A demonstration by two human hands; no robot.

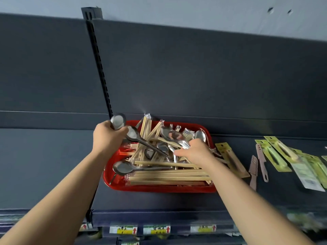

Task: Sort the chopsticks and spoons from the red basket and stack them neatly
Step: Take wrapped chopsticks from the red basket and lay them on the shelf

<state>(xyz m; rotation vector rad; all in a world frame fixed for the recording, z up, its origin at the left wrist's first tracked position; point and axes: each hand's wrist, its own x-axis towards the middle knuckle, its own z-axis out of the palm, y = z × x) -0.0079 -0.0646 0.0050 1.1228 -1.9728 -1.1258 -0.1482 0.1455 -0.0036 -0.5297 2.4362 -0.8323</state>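
Chopsticks (169, 175) and spoons (123, 167) lie mixed in the red basket (113, 183) on the dark shelf (53, 165). Left hand (108, 137) is clenched around spoon handles; right hand (196, 152) grasps one spoon (177, 137) in the basket.

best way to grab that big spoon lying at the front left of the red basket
Take the spoon by its handle, just right of the bowl, pinching from above. It lies flat, bowl to the left, with the handle running right across the chopstick bundles, so the handle is raised and exposed. The red basket wall crowds the bowl.
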